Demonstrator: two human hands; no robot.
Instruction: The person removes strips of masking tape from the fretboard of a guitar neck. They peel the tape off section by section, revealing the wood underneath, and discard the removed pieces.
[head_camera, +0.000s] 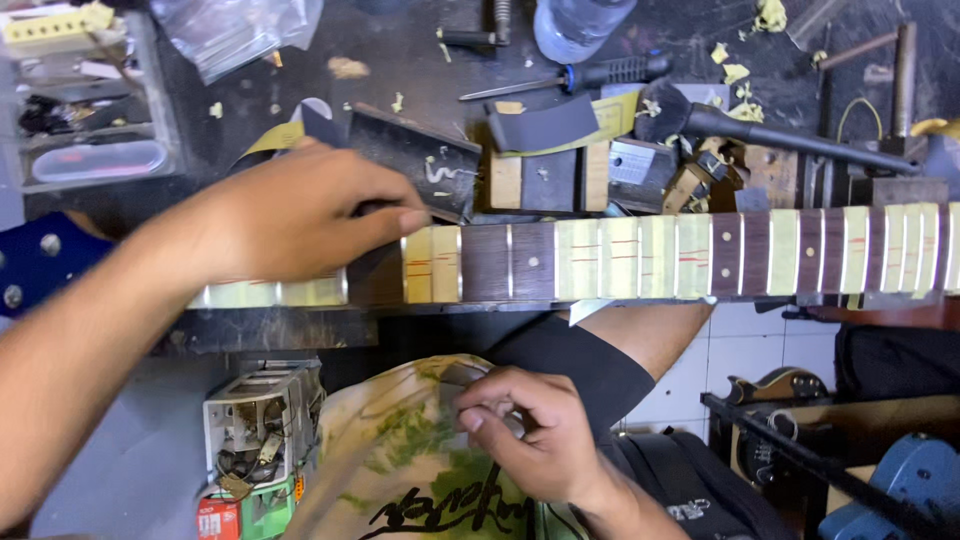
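Your left hand (300, 215) presses flat, fingers together, on the guitar neck (650, 255) lying across the bench; keep it steady while your right hand (525, 430) pinches something too small to tell

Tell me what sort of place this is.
Likely a guitar repair workshop: a guitar neck with taped frets lies across a cluttered bench, with a screwdriver and a hammer behind it.

screwdriver (575, 76), plastic bottle (578, 22) (clear), hammer (780, 135)
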